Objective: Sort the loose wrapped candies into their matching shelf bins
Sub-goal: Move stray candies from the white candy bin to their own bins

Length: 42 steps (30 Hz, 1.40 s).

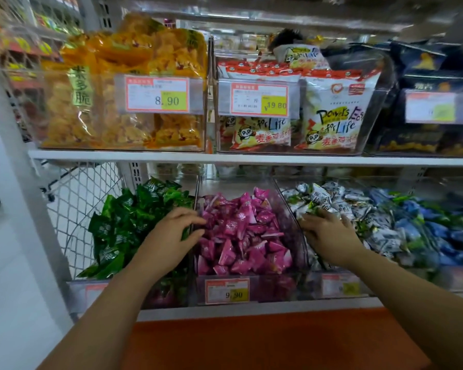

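Several clear bins point(273, 287) of colour-sorted candies point(241, 236)

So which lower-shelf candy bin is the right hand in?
The silver-and-white bin, just right of the pink bin; the right hand touches its wrappers.

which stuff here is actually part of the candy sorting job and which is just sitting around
Part of the job:
green candies
pink candies
white candies
blue candies

Just sitting there:
orange snack bags
Power's for Life bags
dark blue bags
9.90 price tag
wire basket
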Motion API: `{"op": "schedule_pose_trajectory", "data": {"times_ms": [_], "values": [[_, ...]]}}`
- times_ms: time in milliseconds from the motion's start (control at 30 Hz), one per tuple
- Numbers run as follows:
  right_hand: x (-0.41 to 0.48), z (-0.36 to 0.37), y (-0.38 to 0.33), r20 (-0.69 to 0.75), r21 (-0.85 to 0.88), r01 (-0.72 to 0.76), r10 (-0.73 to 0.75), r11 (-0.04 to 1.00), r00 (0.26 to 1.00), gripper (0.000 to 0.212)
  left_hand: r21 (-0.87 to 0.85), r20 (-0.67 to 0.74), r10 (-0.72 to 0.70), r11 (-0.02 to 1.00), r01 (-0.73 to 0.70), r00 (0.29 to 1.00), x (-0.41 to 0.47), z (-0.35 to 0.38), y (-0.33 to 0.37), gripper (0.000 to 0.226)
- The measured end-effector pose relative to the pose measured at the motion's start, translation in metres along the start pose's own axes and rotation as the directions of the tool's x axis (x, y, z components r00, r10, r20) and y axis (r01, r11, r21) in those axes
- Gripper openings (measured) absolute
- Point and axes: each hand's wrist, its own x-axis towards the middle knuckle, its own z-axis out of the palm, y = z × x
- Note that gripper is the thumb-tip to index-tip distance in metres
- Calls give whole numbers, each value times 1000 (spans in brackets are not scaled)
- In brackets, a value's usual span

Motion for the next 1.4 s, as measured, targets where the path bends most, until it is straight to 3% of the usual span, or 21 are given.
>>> {"op": "schedule_pose_trajectory", "data": {"times_ms": [100, 167, 233, 300, 400, 567, 700, 833, 1000, 1167, 1267, 1400], "values": [[4, -2, -3, 112, 51, -20, 14, 998, 994, 39, -14, 14, -2, 1000, 2, 1000, -3, -1, 1, 29], [4, -8, -3, 88, 97, -22, 14, 995, 996, 40, -37, 2, 2, 999, -2, 1000, -5, -5, 0, 27], [2, -16, -6, -101, 192, -2, 22, 981, 995, 38, -57, -42, 7, 998, -9, 999, -10, -13, -2, 25], [-2, -26, -20, -317, 287, 82, 14, 955, 948, 35, -63, -96, -1, 998, -5, 995, -17, -23, -9, 24], [-4, -40, -57, -468, 301, 264, -99, 916, 878, 30, -27, -190, -21, 999, 16, 982, -34, -38, -29, 22], [-14, -49, -148, -286, 367, 524, -443, 768, 850, 30, 10, -249, -89, 996, 94, 964, -70, -63, -64, 21], [-16, -40, -206, -71, 398, 621, -652, 676, 755, 29, 20, -276, -129, 990, 140, 952, -93, -77, -82, 23], [-10, -27, -248, 25, 351, 725, -779, 593, 626, 34, -30, -337, -166, 986, 166, 927, -104, -89, -92, 25], [15, -11, -276, 113, 41, 901, -898, 432, 425, 44, -81, -340, -228, 974, 214, 912, -104, -92, -102, 27], [44, -2, -288, 286, -204, 942, -904, 265, 316, 62, -62, -358, -240, 970, 233, 903, -101, -93, -106, 26], [55, 3, -298, 304, -235, 950, -913, 205, 272, 63, -57, -375, -238, 970, 234, 896, -100, -94, -108, 25], [68, 0, -307, 184, -203, 958, -953, 203, 241, 50, -49, -375, -252, 966, 253, 892, -100, -93, -107, 24]]}}
